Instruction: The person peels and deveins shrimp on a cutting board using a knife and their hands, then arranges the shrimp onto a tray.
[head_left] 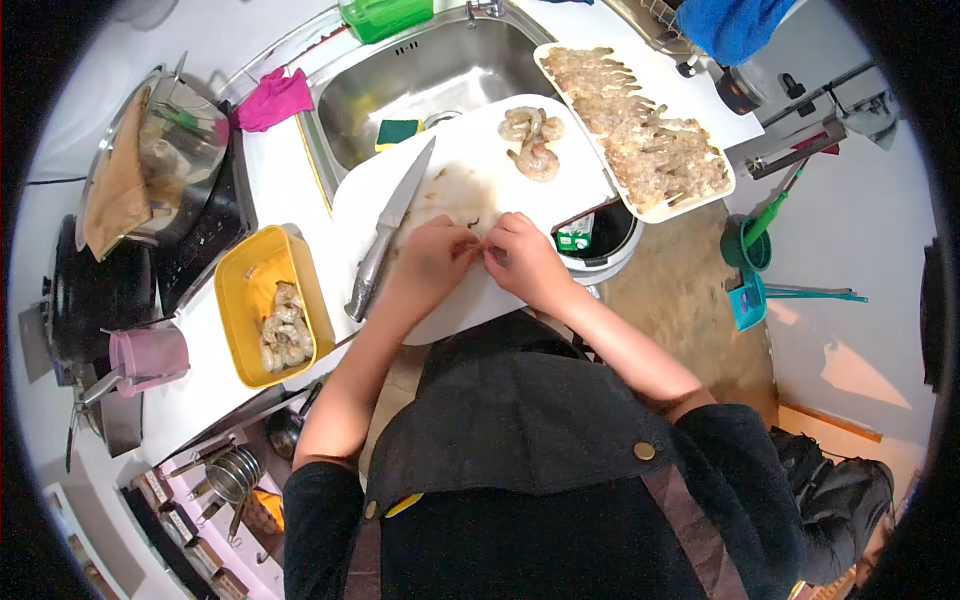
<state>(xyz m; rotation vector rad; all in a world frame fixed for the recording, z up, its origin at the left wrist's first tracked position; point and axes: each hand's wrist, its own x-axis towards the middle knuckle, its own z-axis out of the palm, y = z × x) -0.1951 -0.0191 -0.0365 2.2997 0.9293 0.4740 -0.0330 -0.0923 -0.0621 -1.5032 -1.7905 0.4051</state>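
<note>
My left hand (pixel 436 265) and my right hand (pixel 524 262) meet over the near part of a white cutting board (pixel 365 190), fingertips pinched together. Whatever is between the fingers is too small or hidden to make out. A small dark strand (pixel 474 223) lies on the wet board just beyond them. To the left of my left hand lies a large knife (pixel 391 215), its blade angled away from me. Several peeled shrimp (pixel 532 145) rest at the board's far right. More peeled shrimp (pixel 286 330) sit inside a yellow tub (pixel 228 285) on the left.
A white tray (pixel 728 190) of shrimp (pixel 640 120) stands at the right. Behind the board is a steel sink (pixel 470 60) with a sponge (pixel 398 133). A bin (pixel 618 258) stands below the right edge. A pink cup (pixel 150 358) and a pot (pixel 185 150) are left.
</note>
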